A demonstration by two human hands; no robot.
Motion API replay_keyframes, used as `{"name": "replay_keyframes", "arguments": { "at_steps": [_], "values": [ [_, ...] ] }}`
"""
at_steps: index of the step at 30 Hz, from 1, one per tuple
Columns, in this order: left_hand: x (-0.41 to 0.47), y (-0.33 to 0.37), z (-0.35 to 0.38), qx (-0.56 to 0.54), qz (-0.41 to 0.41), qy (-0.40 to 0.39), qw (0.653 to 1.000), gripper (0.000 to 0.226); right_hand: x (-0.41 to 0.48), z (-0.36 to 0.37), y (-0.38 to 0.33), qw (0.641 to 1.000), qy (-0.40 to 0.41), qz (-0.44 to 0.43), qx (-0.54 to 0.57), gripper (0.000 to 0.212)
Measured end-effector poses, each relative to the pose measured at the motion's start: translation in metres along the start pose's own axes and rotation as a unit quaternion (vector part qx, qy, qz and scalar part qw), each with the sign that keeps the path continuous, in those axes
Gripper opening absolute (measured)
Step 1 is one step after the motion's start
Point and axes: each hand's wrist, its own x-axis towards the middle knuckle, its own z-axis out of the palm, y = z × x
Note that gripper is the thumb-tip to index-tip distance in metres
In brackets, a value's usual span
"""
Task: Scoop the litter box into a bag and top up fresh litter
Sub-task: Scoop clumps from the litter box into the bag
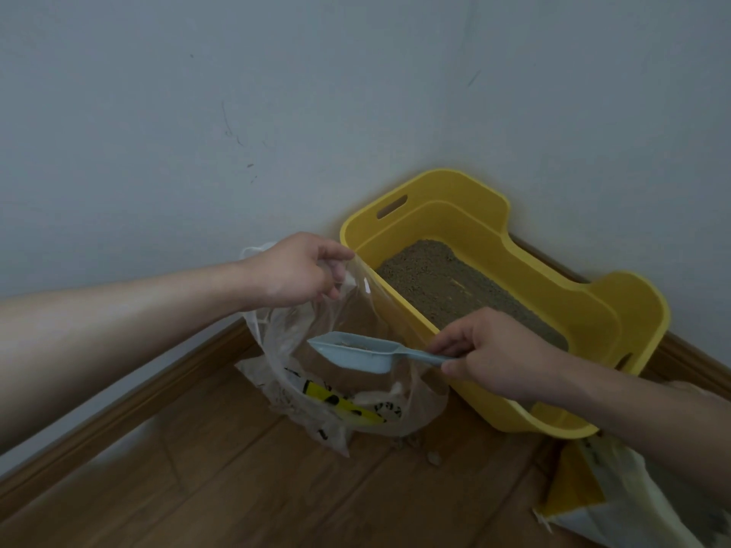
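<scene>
A yellow litter box [569, 310] stands in the room's corner, holding grey-brown litter [447, 286]. Left of it, a clear plastic bag [316, 405] stands on the floor. My left hand [294, 270] pinches the bag's top edge and holds it up. My right hand [496, 355] grips the handle of a light blue scoop [352, 352]. The scoop's bowl hangs over the bag's mouth with a little litter in it. Scraps and a yellow wrapper lie in the bag's bottom.
A yellow and white litter sack [609, 496] lies on the wooden floor at the lower right, partly under my right forearm. A few litter crumbs [433, 458] sit on the floor beside the bag. Grey walls and a wooden skirting board [130, 405] close in the corner.
</scene>
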Motion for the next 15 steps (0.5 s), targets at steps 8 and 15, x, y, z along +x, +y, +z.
{"name": "replay_keyframes", "arguments": {
  "at_steps": [8, 15],
  "values": [
    [0.0001, -0.001, -0.0017, 0.004, -0.005, 0.005, 1.0, 0.056, 0.0046, 0.0031, -0.0023, 1.0, 0.013, 0.006, -0.012, 0.019],
    [-0.0009, -0.005, -0.0043, 0.011, -0.005, 0.009, 1.0, 0.053, 0.0076, 0.0055, -0.0036, 1.0, 0.008, 0.003, -0.001, 0.021]
  ]
}}
